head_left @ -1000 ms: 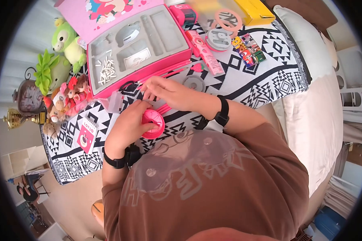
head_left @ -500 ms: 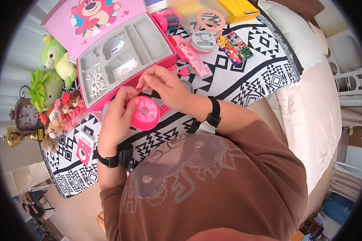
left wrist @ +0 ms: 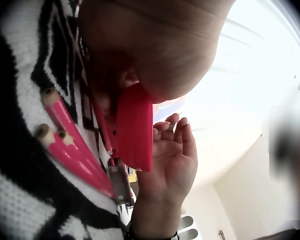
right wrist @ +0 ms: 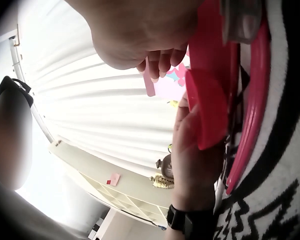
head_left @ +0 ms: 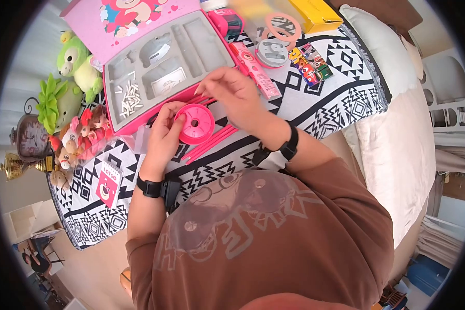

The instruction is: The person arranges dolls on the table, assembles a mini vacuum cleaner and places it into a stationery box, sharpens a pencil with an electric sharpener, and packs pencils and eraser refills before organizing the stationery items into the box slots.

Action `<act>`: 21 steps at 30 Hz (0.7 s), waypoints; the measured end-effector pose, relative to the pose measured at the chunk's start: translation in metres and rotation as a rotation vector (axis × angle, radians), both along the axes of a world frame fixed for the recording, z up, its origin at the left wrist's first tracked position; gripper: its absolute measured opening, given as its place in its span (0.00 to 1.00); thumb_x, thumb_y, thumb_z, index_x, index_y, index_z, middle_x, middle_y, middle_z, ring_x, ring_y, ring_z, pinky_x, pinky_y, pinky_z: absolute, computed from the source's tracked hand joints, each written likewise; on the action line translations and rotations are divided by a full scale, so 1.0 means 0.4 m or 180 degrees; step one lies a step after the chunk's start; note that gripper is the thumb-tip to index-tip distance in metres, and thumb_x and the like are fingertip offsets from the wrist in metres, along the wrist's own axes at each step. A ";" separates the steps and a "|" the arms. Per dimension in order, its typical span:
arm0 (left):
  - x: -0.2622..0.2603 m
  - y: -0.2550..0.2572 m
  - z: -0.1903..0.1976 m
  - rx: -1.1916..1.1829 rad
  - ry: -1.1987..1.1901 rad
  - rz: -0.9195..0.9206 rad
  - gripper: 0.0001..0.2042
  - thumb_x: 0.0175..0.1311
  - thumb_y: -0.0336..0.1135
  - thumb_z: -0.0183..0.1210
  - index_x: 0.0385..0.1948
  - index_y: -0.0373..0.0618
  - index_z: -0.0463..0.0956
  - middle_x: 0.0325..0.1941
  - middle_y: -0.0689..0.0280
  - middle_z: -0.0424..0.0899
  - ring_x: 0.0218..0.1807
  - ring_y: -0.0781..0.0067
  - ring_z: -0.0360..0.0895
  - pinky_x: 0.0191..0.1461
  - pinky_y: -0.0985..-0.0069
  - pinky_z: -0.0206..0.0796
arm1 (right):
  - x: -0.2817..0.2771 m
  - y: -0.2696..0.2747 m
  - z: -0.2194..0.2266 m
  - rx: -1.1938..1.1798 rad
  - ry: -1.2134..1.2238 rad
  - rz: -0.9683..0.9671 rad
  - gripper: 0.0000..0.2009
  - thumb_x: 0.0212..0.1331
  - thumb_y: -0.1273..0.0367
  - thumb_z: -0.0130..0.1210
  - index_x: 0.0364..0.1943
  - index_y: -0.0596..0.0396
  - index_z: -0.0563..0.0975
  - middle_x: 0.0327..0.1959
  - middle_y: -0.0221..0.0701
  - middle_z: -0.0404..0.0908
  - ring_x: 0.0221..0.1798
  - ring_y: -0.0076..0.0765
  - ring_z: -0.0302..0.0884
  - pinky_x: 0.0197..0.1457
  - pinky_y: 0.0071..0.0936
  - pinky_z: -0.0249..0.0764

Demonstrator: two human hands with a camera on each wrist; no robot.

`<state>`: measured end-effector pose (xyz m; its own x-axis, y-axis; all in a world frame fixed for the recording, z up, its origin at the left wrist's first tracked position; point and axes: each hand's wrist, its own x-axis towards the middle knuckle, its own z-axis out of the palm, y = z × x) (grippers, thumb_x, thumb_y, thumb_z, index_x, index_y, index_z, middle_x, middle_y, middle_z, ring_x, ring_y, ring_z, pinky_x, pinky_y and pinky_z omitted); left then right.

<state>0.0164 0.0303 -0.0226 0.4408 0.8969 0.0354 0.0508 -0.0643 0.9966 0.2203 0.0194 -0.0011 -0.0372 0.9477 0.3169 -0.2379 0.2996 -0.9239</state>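
Note:
The left hand [head_left: 164,133] holds a round pink dish-like piece [head_left: 197,124] by its left edge, thumb on its inner side; a hole shows in the middle. In the left wrist view the pink piece [left wrist: 135,127] stands on edge, seen from its side. Just above and right of it hovers the right hand [head_left: 237,98], fingers loosely bent, touching nothing that shows. The right wrist view also has the right hand's fingers apart from the pink piece [right wrist: 206,110]. Pink pencils [head_left: 209,145] lie on the patterned cloth below the piece.
An open pink box [head_left: 178,57] with a grey tray and white sticks lies beyond the hands. Plush toys [head_left: 77,64] stand at the left, near a small notepad [head_left: 108,185]. A pink packet [head_left: 256,72], a grey round case [head_left: 272,53] and a yellow box [head_left: 315,15] are at the back right.
The pink piece has been lifted and turned, so its inner face shows toward the head camera. My right hand has moved up and away from it, uncovering the pencils.

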 end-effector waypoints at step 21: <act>-0.017 0.013 -0.036 -0.0105 0.0031 -0.0090 0.10 0.70 0.25 0.51 0.50 0.38 0.70 0.48 0.67 0.77 0.52 0.81 0.72 0.57 0.81 0.64 | 0.188 -0.095 0.072 0.0447 -0.3613 0.0182 0.32 0.43 0.65 0.72 0.56 0.52 0.74 0.54 0.40 0.74 0.59 0.46 0.70 0.61 0.36 0.68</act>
<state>0.0094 0.0355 -0.0370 0.4663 0.8846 0.0015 0.0592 -0.0329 0.9977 0.2954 -0.0185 0.0276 -0.4114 0.8943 0.1759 0.6955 0.4327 -0.5736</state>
